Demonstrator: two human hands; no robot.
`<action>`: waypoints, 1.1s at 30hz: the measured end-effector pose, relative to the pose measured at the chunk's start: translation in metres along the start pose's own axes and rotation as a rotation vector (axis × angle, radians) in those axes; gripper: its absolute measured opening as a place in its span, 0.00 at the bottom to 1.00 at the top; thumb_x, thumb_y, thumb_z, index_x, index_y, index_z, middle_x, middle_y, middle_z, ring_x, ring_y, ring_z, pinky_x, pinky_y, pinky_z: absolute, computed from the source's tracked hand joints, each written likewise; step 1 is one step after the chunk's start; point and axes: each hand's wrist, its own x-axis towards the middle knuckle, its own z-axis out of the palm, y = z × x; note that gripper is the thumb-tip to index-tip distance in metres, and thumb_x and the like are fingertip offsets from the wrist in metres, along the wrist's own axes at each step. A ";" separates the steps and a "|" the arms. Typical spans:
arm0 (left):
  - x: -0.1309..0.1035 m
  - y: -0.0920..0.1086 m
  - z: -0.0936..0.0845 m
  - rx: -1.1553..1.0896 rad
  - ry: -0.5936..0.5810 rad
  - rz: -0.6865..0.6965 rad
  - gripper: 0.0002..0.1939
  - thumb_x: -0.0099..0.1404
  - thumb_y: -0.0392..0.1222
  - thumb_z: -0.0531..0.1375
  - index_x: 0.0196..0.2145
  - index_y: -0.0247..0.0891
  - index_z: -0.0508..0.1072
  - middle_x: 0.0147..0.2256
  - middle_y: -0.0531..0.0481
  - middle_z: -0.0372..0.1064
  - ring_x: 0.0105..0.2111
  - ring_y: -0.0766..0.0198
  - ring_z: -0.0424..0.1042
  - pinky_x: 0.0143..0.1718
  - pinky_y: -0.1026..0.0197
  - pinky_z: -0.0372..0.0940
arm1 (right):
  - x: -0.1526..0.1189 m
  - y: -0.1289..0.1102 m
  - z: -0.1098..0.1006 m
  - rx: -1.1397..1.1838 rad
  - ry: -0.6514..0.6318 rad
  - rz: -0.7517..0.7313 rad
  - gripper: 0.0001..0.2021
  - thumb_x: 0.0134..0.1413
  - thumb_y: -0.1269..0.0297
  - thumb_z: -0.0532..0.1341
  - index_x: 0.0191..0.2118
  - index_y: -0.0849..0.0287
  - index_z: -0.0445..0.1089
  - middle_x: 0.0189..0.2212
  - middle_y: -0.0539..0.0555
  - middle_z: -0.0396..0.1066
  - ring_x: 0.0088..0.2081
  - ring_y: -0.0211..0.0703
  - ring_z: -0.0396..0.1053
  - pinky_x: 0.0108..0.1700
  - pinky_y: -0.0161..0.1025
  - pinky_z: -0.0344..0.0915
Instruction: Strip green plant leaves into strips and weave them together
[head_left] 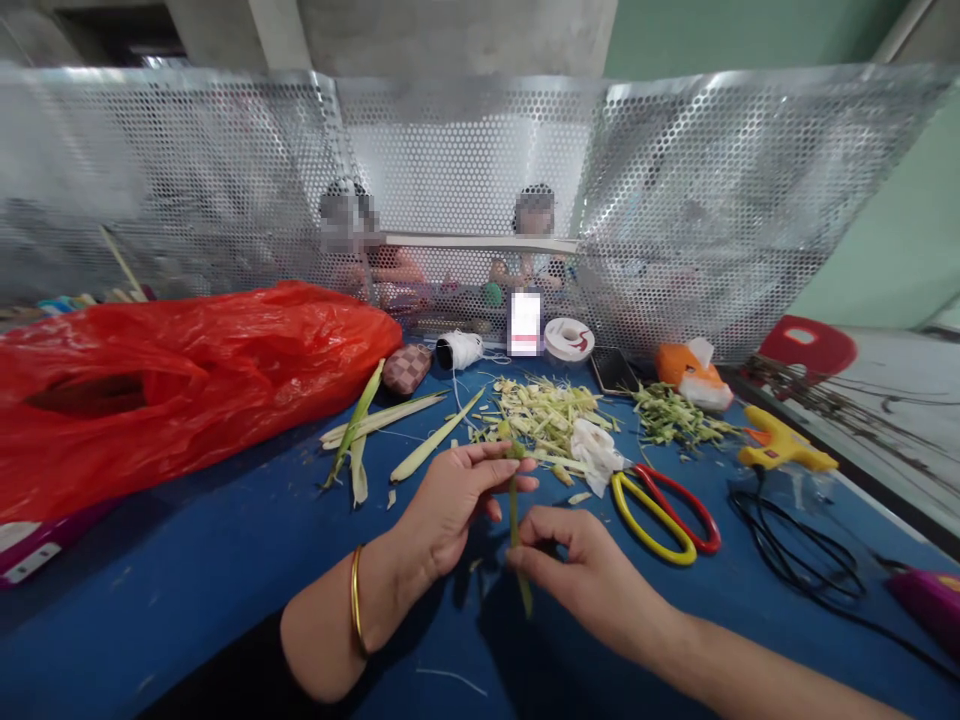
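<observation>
Between my two hands runs a thin green leaf strip (514,510), roughly upright over the blue table. My left hand (457,495), with a gold bangle at the wrist, pinches its upper end, where a small yellow-green knot shows. Lower down, my right hand (562,555) grips the strip between thumb and forefinger, and its tail hangs below. Just beyond my fingers lies a heap of pale green leaf scraps (544,415). Scissors (667,515) with red and yellow handles rest right of my right hand, their blades partly hidden by a crumpled white tissue (596,450).
A red plastic bag (225,370) fills the left side. Long husk leaves (435,440) lie nearby. At the back stand a white thread spool (460,350) and a ribbon roll (570,340). A yellow glue gun (787,443) with black cord lies right. Two people sit behind a perforated screen (465,150).
</observation>
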 end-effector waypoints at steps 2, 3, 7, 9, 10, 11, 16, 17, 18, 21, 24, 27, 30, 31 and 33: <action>0.001 0.000 -0.001 0.012 0.013 -0.006 0.10 0.56 0.28 0.63 0.38 0.29 0.71 0.39 0.37 0.77 0.31 0.63 0.77 0.13 0.74 0.56 | -0.001 -0.001 0.001 0.027 -0.083 0.032 0.11 0.50 0.67 0.58 0.19 0.58 0.58 0.17 0.44 0.57 0.22 0.34 0.53 0.26 0.33 0.52; 0.001 0.000 -0.001 0.016 0.010 -0.008 0.10 0.57 0.28 0.63 0.38 0.30 0.71 0.39 0.37 0.77 0.31 0.63 0.77 0.13 0.74 0.56 | -0.002 -0.001 0.001 0.029 -0.119 0.050 0.11 0.49 0.67 0.58 0.20 0.58 0.59 0.17 0.44 0.57 0.22 0.34 0.53 0.26 0.33 0.51; 0.002 -0.001 0.000 0.045 -0.020 0.015 0.09 0.58 0.29 0.62 0.38 0.30 0.71 0.38 0.38 0.77 0.29 0.65 0.77 0.13 0.74 0.55 | -0.002 -0.005 -0.011 -0.115 -0.126 0.015 0.11 0.50 0.66 0.58 0.19 0.58 0.61 0.16 0.45 0.56 0.21 0.34 0.53 0.24 0.33 0.50; 0.001 0.000 0.001 0.082 -0.042 0.042 0.09 0.58 0.30 0.62 0.38 0.31 0.71 0.36 0.40 0.78 0.28 0.66 0.77 0.13 0.74 0.55 | -0.002 -0.010 -0.024 -0.183 0.137 -0.143 0.16 0.55 0.61 0.57 0.18 0.58 0.61 0.17 0.46 0.56 0.22 0.35 0.54 0.26 0.34 0.52; 0.000 0.001 0.002 0.108 -0.056 0.056 0.09 0.58 0.30 0.62 0.38 0.32 0.71 0.35 0.40 0.78 0.27 0.66 0.76 0.13 0.74 0.55 | -0.001 -0.012 -0.031 -0.202 0.317 -0.207 0.17 0.56 0.59 0.57 0.19 0.58 0.61 0.18 0.46 0.57 0.23 0.36 0.54 0.27 0.34 0.52; -0.002 0.001 0.003 0.139 -0.072 0.070 0.09 0.57 0.31 0.62 0.38 0.32 0.71 0.34 0.41 0.78 0.27 0.66 0.76 0.13 0.73 0.55 | 0.001 -0.013 -0.038 -0.223 0.459 -0.265 0.16 0.57 0.58 0.57 0.21 0.58 0.63 0.19 0.47 0.58 0.24 0.36 0.56 0.28 0.34 0.53; -0.008 0.000 0.009 0.322 -0.135 0.104 0.09 0.57 0.31 0.60 0.38 0.33 0.72 0.30 0.44 0.78 0.25 0.65 0.75 0.15 0.71 0.56 | 0.015 -0.007 -0.054 -0.040 0.333 -0.055 0.17 0.53 0.51 0.60 0.23 0.59 0.70 0.23 0.50 0.67 0.29 0.40 0.63 0.33 0.37 0.57; -0.009 0.000 0.010 0.355 -0.148 0.102 0.10 0.56 0.31 0.60 0.38 0.33 0.72 0.30 0.44 0.78 0.25 0.65 0.75 0.15 0.71 0.56 | 0.017 -0.005 -0.053 0.086 0.272 0.010 0.17 0.52 0.50 0.61 0.23 0.59 0.70 0.23 0.50 0.67 0.28 0.40 0.63 0.33 0.37 0.58; -0.010 -0.001 0.011 0.386 -0.163 0.098 0.10 0.56 0.31 0.60 0.38 0.32 0.73 0.31 0.44 0.78 0.25 0.65 0.75 0.16 0.71 0.56 | 0.018 -0.003 -0.052 0.210 0.226 0.065 0.17 0.50 0.50 0.63 0.24 0.60 0.69 0.23 0.49 0.66 0.28 0.39 0.63 0.33 0.37 0.58; -0.012 -0.001 0.012 0.456 -0.216 0.066 0.11 0.55 0.32 0.60 0.38 0.33 0.73 0.31 0.45 0.77 0.24 0.66 0.74 0.16 0.70 0.55 | 0.018 0.000 -0.047 0.455 0.176 0.147 0.15 0.44 0.54 0.68 0.24 0.60 0.68 0.21 0.47 0.64 0.25 0.36 0.62 0.32 0.36 0.59; -0.013 -0.001 0.012 0.478 -0.287 0.010 0.12 0.55 0.36 0.62 0.39 0.35 0.74 0.34 0.45 0.77 0.25 0.66 0.73 0.16 0.70 0.53 | 0.016 0.000 -0.044 0.540 0.199 0.171 0.12 0.42 0.58 0.69 0.24 0.61 0.68 0.20 0.47 0.63 0.23 0.35 0.60 0.29 0.35 0.58; -0.012 -0.006 0.012 0.449 -0.274 0.009 0.11 0.54 0.41 0.65 0.36 0.35 0.75 0.31 0.47 0.77 0.24 0.68 0.71 0.18 0.70 0.55 | 0.015 0.000 -0.039 0.560 0.254 0.150 0.12 0.42 0.60 0.69 0.22 0.60 0.67 0.19 0.46 0.61 0.22 0.33 0.57 0.26 0.34 0.56; -0.011 -0.014 0.014 0.335 -0.170 0.031 0.07 0.51 0.38 0.67 0.28 0.33 0.74 0.24 0.50 0.74 0.23 0.70 0.70 0.29 0.67 0.63 | 0.015 0.000 -0.033 0.586 0.253 0.138 0.12 0.42 0.61 0.69 0.22 0.60 0.66 0.18 0.45 0.61 0.22 0.32 0.57 0.26 0.34 0.56; -0.011 -0.016 0.015 0.305 -0.149 0.023 0.07 0.50 0.36 0.68 0.26 0.33 0.73 0.22 0.50 0.74 0.23 0.69 0.70 0.32 0.66 0.64 | 0.015 -0.001 -0.032 0.594 0.246 0.143 0.12 0.41 0.60 0.69 0.22 0.60 0.66 0.18 0.45 0.61 0.21 0.33 0.57 0.25 0.34 0.56; -0.012 -0.018 0.015 0.288 -0.131 -0.007 0.06 0.49 0.35 0.67 0.24 0.33 0.72 0.21 0.49 0.73 0.23 0.67 0.71 0.33 0.64 0.65 | 0.015 -0.001 -0.030 0.588 0.256 0.155 0.12 0.41 0.60 0.68 0.22 0.60 0.65 0.18 0.44 0.60 0.21 0.33 0.57 0.25 0.34 0.55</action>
